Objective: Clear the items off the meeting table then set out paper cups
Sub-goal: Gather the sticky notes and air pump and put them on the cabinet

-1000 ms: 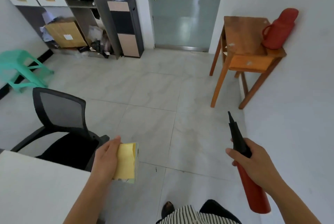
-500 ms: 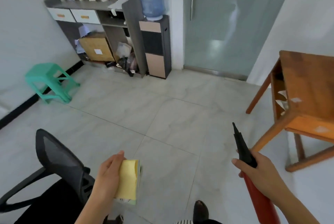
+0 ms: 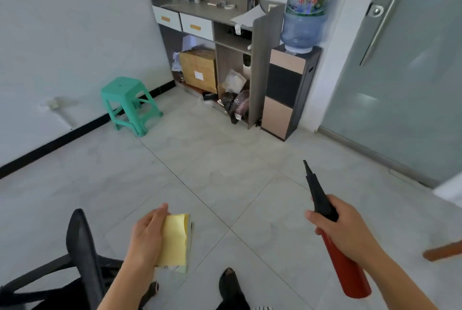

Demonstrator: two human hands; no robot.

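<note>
My left hand (image 3: 146, 237) grips a yellow pad of paper (image 3: 175, 242) at its left edge, low in the middle of the view. My right hand (image 3: 346, 229) grips a red hand pump with a black pointed nozzle (image 3: 347, 269), nozzle pointing up and away from me. Both are held over the tiled floor. No meeting table and no paper cups are in view.
A grey shelf unit (image 3: 215, 24) with drawers, a cardboard box (image 3: 198, 69) and bags stands at the far wall. Next to it is a water dispenser (image 3: 290, 89) with a blue bottle. A green stool (image 3: 127, 104) sits left, a black office chair (image 3: 82, 254) lower left, a frosted glass door (image 3: 405, 72) right.
The view has swung left: the wooden table has slid out at the right, and the shelf unit and water dispenser are nearer. Both hands keep their grips.
</note>
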